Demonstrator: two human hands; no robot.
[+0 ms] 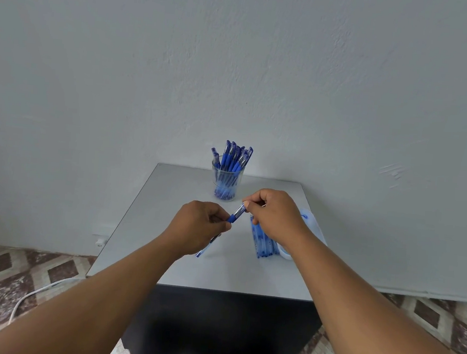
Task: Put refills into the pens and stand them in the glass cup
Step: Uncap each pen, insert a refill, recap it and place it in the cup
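— Two forearms reach in from the near edge, and between them we see the table's (161, 267) dark front face dropping below the grey top. How do our hands stand?

— Our left hand (199, 225) is curled round the barrel of a blue pen (232, 216), thumb and fingers pinching it by the blue grip; the barrel's tail (205, 247) slants out below the hand toward the near left. Our right hand (274, 215) pinches the pen's clear upper end between thumb and forefinger. Both hands hold it just above the tabletop, about mid-table.

— And room round them?

— Bare grey surface lies on the near side and along the left edge. On the right, a bundle of blue pen parts (264, 244) lies under our right wrist; whether they are refills or barrels we cannot tell. A clear plastic packet (309, 221) sits beside it, close to the right edge.

— Farther back?

— The glass cup (226, 184) stands near the far edge, crowded with upright blue pens (235, 157), well apart from our hands. Beyond is the pale wall (237, 63); patterned floor tiles (3, 274) and a white cable (36, 292) lie at left.
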